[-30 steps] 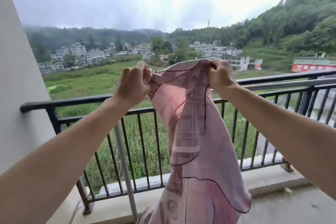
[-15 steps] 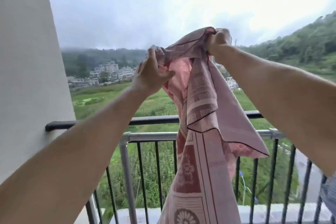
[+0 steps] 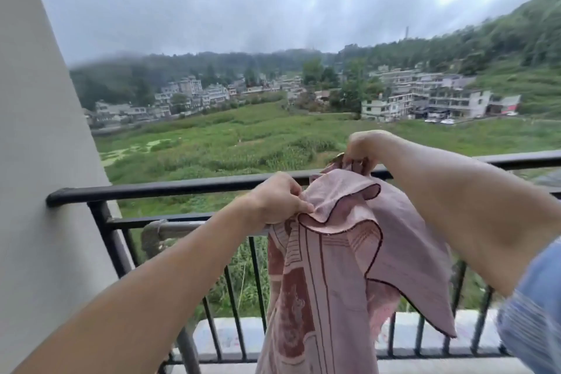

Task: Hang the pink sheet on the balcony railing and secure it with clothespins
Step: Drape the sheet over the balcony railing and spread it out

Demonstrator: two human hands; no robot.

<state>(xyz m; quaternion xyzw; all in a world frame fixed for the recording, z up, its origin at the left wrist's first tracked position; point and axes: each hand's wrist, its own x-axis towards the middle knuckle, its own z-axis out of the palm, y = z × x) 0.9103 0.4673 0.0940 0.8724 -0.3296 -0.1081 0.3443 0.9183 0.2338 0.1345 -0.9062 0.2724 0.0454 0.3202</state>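
I am seeing the pink sheet point(image 3: 340, 276) hanging bunched in front of the balcony railing point(image 3: 170, 186), its top edge gathered into ruffled folds at top-rail height. It is showing a pale pink face with a thin dark hem, plus darker reddish patterned bands running down its left side. One flap is drooping to the right into a point. The black railing is running level, its bars standing upright.

black balcony railing point(image 3: 182, 184) | pink sheet point(image 3: 340, 252) bunched at its top bar
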